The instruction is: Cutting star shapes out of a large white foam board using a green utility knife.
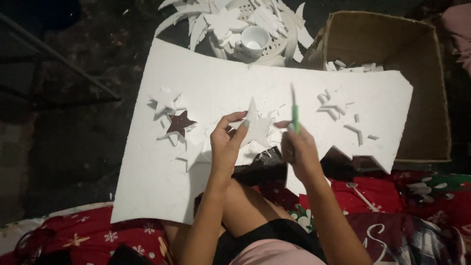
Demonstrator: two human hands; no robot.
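A white foam star (257,127) is being trimmed, left hand (226,142) gripping it, right hand (298,147) holding a green cutter (295,109); several cut stars (167,100) are lying left on the foam sheet (216,78), much sheet remaining uncut.

Holding a plain white foam star (257,128) in the left hand (224,147) and a bright green knife handle (295,114) in the right hand (298,149). Showing beneath both hands a white foam sheet (162,167); left of the left hand, a dark brown star (180,122); below the arms, red fabric (103,233) patterned with white snowflakes. Sitting beyond the right hand, a brown cardboard box (427,122).
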